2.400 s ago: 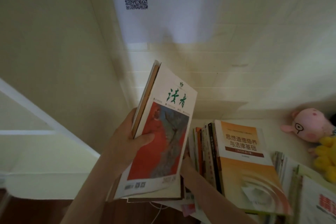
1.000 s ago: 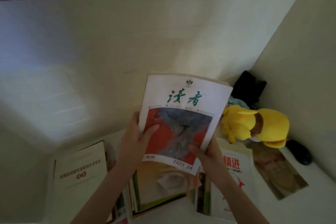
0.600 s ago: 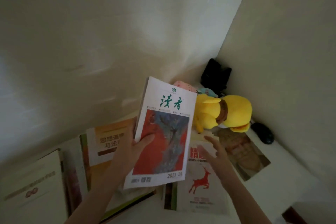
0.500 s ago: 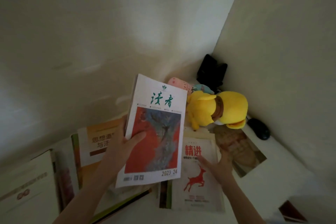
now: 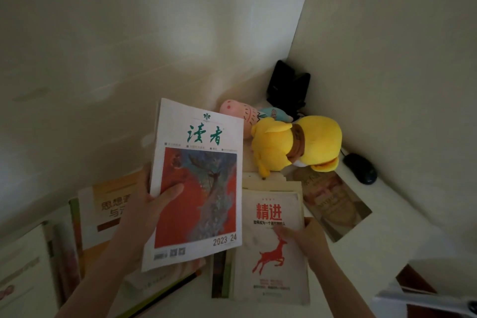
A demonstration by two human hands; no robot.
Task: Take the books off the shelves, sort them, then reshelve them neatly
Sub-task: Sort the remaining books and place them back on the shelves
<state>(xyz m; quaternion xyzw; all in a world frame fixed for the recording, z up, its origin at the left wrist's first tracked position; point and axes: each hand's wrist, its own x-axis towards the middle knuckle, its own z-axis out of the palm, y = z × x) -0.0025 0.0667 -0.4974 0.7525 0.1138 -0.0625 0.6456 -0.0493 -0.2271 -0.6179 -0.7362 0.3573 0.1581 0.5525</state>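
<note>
Left hand (image 5: pixel 144 210): your forearm comes up from the bottom left and the wrist is bent back. The thumb lies across the front of the magazine (image 5: pixel 197 183), on the red painting near its left edge. The fingers are behind the cover, out of sight. Firm one-handed grip.

Magazine: held off the table (image 5: pixel 402 242), cover towards you, top tipped a little to the left. It hangs over the orange book (image 5: pixel 103 210) and hides that book's right part. More page edges show behind its top-left corner; I cannot tell whether they are a second issue.

Right hand (image 5: pixel 308 236): your forearm enters from the bottom right and the hand is low, on the deer book (image 5: pixel 273 261). The thumb lies on the cover just above the red deer and the fingers curl at the right edge, a pinch on that edge. The hand is blurred, so I cannot tell how far the fingers reach underneath.

Deer book: flat, cover up, on top of a small stack. Staggered page edges show past its top edge and a green spine shows at its left. It lies just right of the magazine's lower corner.

Surroundings: a brown book (image 5: pixel 338 205) lies flat to the right of the stack. The yellow plush (image 5: pixel 291 147) sits behind it, touching the stack's far edge, and the pink plush (image 5: pixel 233 111) is behind that. A mouse (image 5: pixel 360 168) is near the right wall and a black object (image 5: pixel 287 86) stands in the corner.
</note>
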